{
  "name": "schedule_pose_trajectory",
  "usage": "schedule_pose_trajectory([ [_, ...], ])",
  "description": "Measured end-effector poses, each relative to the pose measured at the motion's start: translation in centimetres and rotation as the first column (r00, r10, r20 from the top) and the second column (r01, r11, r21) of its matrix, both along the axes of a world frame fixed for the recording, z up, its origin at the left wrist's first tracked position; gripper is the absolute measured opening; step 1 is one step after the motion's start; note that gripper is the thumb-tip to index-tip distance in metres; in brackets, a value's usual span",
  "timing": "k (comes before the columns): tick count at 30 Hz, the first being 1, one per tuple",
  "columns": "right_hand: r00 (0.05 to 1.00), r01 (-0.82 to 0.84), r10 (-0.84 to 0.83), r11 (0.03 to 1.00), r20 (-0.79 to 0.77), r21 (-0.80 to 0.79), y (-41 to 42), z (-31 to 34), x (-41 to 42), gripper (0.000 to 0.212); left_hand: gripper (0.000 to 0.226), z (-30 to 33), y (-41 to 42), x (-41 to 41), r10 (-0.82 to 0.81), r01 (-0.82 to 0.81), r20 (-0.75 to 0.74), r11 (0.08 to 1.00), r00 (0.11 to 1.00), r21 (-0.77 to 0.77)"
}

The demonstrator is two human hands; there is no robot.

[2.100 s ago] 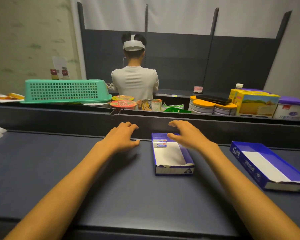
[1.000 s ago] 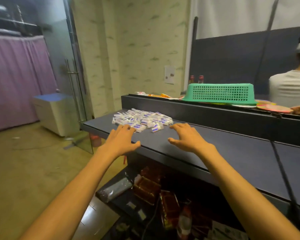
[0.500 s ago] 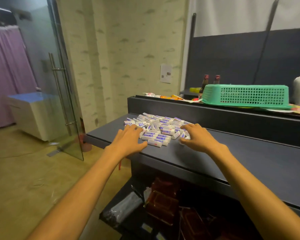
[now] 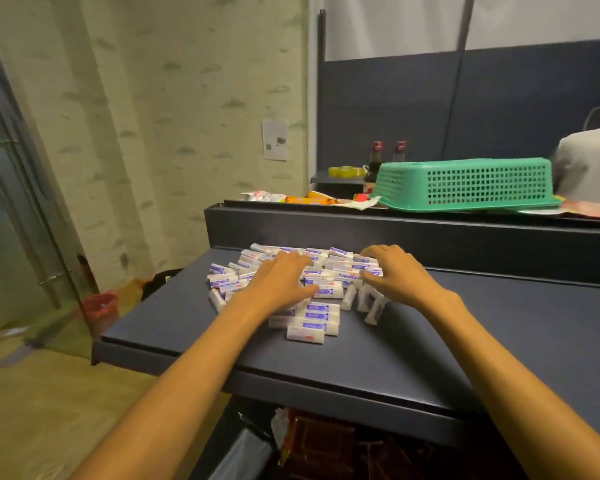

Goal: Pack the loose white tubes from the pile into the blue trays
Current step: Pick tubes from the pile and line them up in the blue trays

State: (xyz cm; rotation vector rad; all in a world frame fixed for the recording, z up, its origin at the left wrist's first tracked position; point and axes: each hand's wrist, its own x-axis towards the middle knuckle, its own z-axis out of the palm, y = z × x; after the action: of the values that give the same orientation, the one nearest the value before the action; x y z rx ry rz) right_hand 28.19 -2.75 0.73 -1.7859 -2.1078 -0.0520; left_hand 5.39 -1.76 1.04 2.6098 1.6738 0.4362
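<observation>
Both hands lay on the pile of white tubes [image 4: 321,308] at the left end of the dark table [image 4: 430,348]. The left hand [image 4: 280,281] rested palm down on the middle of the pile, its grip released: the fingers were spread and nearly straight across the tubes, the thumb stretched out to the right beside a tube just under it. The right hand [image 4: 397,276] rested on the right edge of the pile; its fingers were bent at the knuckles with the tips down on the tubes, and whether that grip had closed on any tube could not be told. More tubes lay beyond the fingertips of both hands and out to the left of the left hand. Between the two hands a band of tubes showed, and nearer the person than the left hand's thumb lay a short stack of tubes with blue print. Under the heel of the right hand a few tubes leaned or stood on end, touching one another. No blue tray showed anywhere near the hands.

Beyond both hands rose a dark ledge [image 4: 413,225], and on it, past the right hand, sat an upturned green basket [image 4: 465,183]. To the basket's left lay some snack wrappers [image 4: 291,198], with two dark bottles [image 4: 374,161] behind. A person in a pale shirt [image 4: 589,168] stood at the far right.
</observation>
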Motion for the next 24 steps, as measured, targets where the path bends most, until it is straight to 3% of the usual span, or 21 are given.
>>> schedule_pose_trajectory([
  [9, 0.984, 0.169, -0.167, 0.985, -0.06, 0.032, 0.2, 0.1, -1.1, 0.042, 0.032, -0.3, 3.9, 1.6, -0.276, 0.272, -0.031, 0.959, 0.961, -0.079],
  [19, 0.942, 0.319, -0.313, 0.947, -0.122, 0.036, -2.2, -1.1, -2.9, 0.038, 0.016, -1.8, 5.0, 1.2, -0.457, 0.458, -0.068, 0.889, 0.887, -0.009],
  [24, 0.932, 0.342, -0.334, 0.939, -0.139, 0.036, -3.4, -0.3, -2.6, 0.038, 0.033, -1.5, 5.2, 0.3, -0.482, 0.49, 0.131, 0.871, 0.866, -0.041],
])
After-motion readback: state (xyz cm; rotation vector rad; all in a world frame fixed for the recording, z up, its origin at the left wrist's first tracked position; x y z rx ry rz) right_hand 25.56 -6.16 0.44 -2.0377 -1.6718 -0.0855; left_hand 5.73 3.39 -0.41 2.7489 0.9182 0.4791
